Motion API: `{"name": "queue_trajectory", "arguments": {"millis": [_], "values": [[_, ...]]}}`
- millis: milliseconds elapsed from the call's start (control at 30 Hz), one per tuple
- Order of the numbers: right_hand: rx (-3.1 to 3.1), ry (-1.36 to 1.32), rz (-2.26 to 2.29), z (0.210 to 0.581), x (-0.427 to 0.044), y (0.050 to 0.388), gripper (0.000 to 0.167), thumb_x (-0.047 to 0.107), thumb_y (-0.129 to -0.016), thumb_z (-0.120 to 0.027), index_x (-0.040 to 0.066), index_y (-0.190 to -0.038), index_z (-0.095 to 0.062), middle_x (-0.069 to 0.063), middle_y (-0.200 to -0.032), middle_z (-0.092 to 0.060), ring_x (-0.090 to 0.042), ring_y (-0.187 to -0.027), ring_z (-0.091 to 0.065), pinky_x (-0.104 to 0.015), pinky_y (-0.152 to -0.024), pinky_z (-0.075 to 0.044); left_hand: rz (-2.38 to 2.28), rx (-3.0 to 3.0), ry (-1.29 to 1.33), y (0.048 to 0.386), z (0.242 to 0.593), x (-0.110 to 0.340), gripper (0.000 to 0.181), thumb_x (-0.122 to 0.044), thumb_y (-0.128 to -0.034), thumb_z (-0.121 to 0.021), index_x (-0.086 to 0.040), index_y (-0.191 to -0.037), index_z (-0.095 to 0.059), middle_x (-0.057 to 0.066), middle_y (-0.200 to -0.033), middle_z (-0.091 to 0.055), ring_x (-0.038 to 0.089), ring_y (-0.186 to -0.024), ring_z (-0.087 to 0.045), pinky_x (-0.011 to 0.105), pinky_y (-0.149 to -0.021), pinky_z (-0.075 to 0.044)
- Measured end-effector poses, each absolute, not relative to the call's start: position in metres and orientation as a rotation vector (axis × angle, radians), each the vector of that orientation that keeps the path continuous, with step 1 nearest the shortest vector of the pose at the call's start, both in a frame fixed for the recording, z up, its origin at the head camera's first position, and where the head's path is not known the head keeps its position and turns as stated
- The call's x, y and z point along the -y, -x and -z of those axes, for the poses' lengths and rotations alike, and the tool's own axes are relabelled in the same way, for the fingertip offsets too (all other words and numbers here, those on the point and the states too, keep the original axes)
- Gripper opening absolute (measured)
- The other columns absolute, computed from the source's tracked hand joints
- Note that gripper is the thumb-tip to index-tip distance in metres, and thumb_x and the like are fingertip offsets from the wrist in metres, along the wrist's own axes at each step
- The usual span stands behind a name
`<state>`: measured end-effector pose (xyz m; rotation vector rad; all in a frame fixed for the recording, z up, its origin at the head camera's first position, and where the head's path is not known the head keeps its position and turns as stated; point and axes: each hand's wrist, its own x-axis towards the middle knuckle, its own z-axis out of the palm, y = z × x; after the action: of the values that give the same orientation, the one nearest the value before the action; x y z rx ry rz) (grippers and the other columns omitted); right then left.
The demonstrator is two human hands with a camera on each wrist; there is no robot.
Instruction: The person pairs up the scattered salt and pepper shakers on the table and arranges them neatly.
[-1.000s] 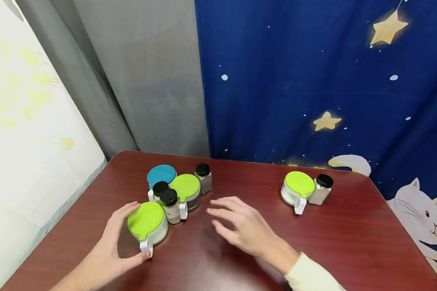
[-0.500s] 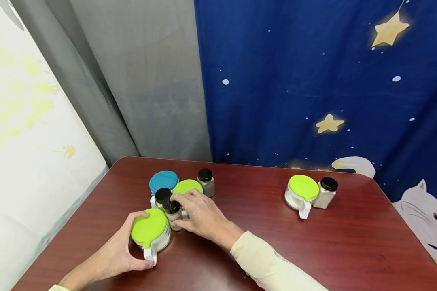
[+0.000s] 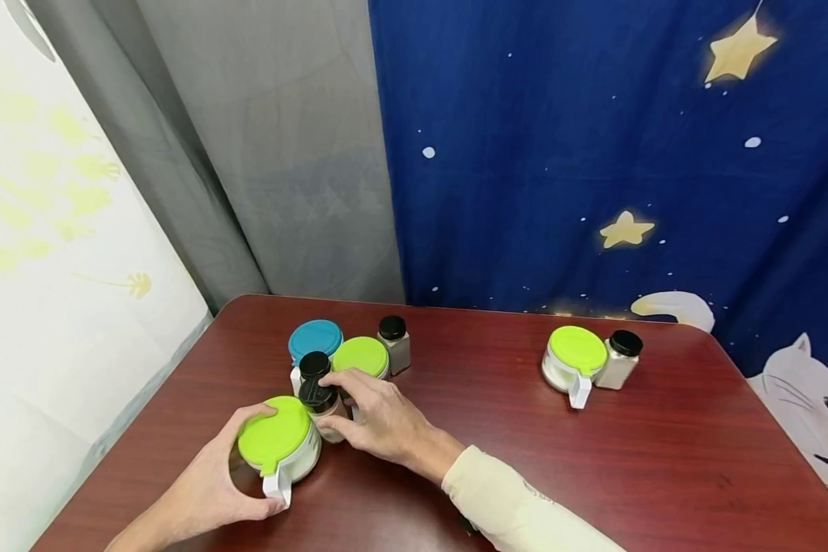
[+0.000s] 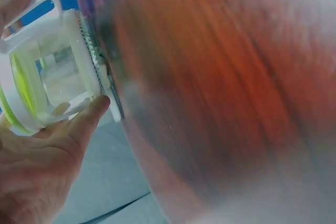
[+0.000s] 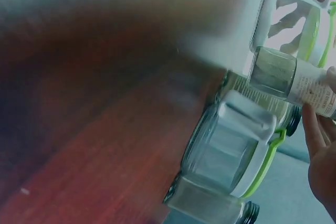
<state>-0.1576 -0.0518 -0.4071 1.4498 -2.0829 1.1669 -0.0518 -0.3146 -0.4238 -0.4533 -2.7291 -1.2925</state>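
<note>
Gripping the near lime-lidded jar (image 3: 276, 433) on the table (image 3: 524, 468) with left hand (image 3: 203, 475); pinching the neighbouring labelled shaker (image 5: 294, 81) with right hand (image 3: 386, 422); possibly risking toppling the rear shaker (image 3: 314, 365) by tugging sideways.

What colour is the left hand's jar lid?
The lid is lime green, clearest in the head view.

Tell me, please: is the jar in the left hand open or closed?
Closed: the green lid covers the top of the jar held by the left hand.
</note>
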Motion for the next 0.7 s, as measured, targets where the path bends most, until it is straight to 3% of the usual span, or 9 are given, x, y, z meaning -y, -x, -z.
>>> {"name": "queue_trajectory", "arguments": {"millis": [100,400,700], "values": [[2.062,-1.465,-1.236,0.406,0.049,0.148,0.048,0.015,-0.086,-0.084,0.007,-0.126,-0.059,-0.002,-0.114,-0.064,-0.002,-0.093,-0.061,-0.017,-0.078,-0.052,1.346,2.734,0.451,0.046,0.422,0.314,0.101,-0.025,-0.065,-0.099,-0.026,-0.145,-0.037,0.003,-0.13,-0.053,0.013,-0.106,-0.061,0.021,-0.089,-0.049],[2.131,-1.369,-1.4,0.408,0.03,0.12,0.048,0.014,-0.085,-0.085,0.009,-0.126,-0.061,0.0,-0.117,-0.066,-0.002,-0.107,-0.06,-0.018,-0.087,-0.051,1.528,2.762,0.424,0.036,0.418,0.301,0.101,-0.021,-0.0666,-0.098,-0.025,-0.146,-0.035,0.011,-0.135,-0.049,0.015,-0.106,-0.061,0.027,-0.086,-0.053],[2.147,-1.278,-1.562,0.41,0.006,0.11,0.048,0.01,-0.082,-0.086,0.01,-0.125,-0.064,0.001,-0.119,-0.067,-0.004,-0.103,-0.065,-0.025,-0.082,-0.055,1.529,2.801,0.429,0.04,0.412,0.278,0.103,-0.026,-0.0624,-0.099,-0.029,-0.144,-0.037,0.004,-0.137,-0.049,0.015,-0.11,-0.059,0.027,-0.089,-0.052]]}}
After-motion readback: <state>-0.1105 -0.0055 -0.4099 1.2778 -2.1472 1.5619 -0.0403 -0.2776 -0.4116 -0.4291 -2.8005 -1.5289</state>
